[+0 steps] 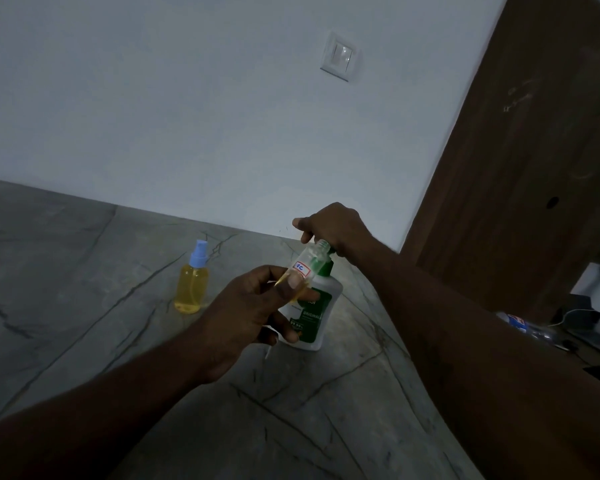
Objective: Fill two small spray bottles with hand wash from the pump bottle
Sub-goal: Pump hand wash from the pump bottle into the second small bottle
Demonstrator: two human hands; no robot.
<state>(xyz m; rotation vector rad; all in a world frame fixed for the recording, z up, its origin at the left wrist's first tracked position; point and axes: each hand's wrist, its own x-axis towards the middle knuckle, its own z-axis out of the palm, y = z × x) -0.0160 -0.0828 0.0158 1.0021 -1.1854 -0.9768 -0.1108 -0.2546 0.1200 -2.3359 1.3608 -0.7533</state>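
Note:
My left hand [253, 306] grips a small clear spray bottle [309, 263] with its cap off, tilted so the open neck points up to the right under the pump's nozzle. A little yellow liquid lies in its lower part. My right hand [333, 230] rests curled on the green pump head of the white hand wash bottle [317, 317], which stands on the grey stone counter [84, 271]. A second small spray bottle [192, 284], full of yellow liquid and closed with a blue spray cap, stands upright to the left.
A white wall with a light switch [339, 57] rises behind the counter. A brown wooden door [520, 168] stands at the right. Beyond the counter's right edge lie a plastic bottle [520, 323] and cables on a lower surface.

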